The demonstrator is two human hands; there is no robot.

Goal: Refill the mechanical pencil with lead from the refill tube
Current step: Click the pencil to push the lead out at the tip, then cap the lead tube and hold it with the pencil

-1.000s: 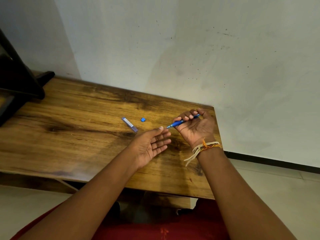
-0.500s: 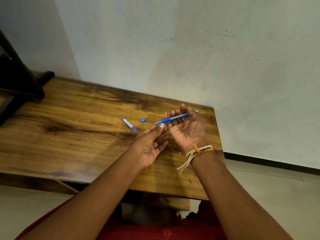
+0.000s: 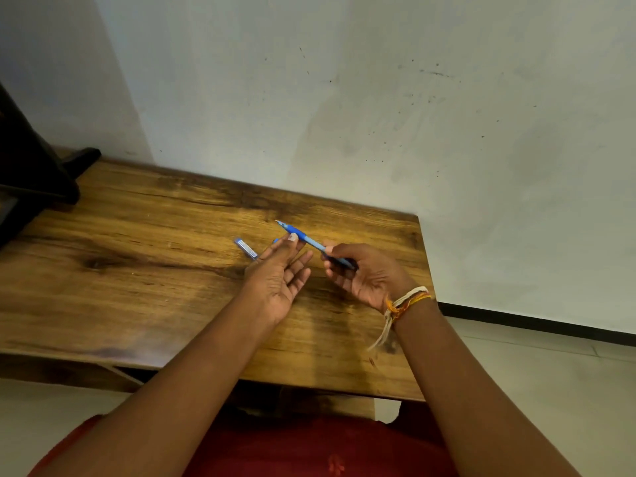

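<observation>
Wooden table [image 3: 144, 270], refill tube [image 3: 245, 248] lying flat on its top.

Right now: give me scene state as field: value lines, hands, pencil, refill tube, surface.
right hand: shut on mechanical pencil, gripping its rear end
pencil tip: points up-left, away from the person
left hand: open, palm up, fingertip at the pencil's grip
refill tube: lying on wooden table, left of the left hand, untouched
small blue piece: on table, mostly hidden behind fingers

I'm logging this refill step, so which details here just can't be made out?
All in the head view:
- Refill tube: too small to tell whether it holds lead; its near end is hidden by the left hand.
- Mechanical pencil: rear end hidden in the right hand.
- Small blue piece: mostly behind left fingers.
</observation>
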